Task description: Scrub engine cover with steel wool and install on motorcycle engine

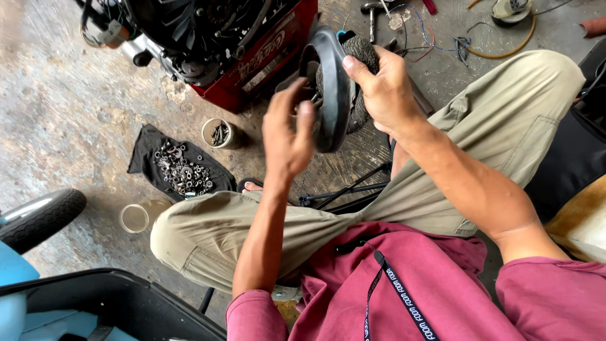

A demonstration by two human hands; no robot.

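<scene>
head view: the right hand (385, 88) is closed round a black round rubbery ring-shaped part (331, 88), thumb pressed on its near rim, fingers wrapped behind; a grey ribbed rag or brush-like wad (363, 53) sits bunched betw. the fingers and the ring, prob. held w/ it, hard to tell which. the ring stands on edge, up in the air above the floor, just in front of the red metal engine stand w/ a black finned motor (252, 44). the left hand (287, 136) is half open, fingers loosely curled, thumb and fingertips touching the ring's near-left side w/o a full grip on it. both forearms come up from a maroon shirt w/ a black lanyard (391, 297); khaki trousers (505, 120) cover the bent knees either side.

on the stained concrete floor (63, 113), left of the hands: a black cloth spread w/ a heap of metal nuts and washers (180, 167), a small round tin holding bolts (218, 132) just beside it, and a clear round plastic lid or cup (136, 218) nearer the knee. a black motorbike tyre (41, 218) pokes in at the left edge. loose coloured wires (435, 41) lie top right.
</scene>
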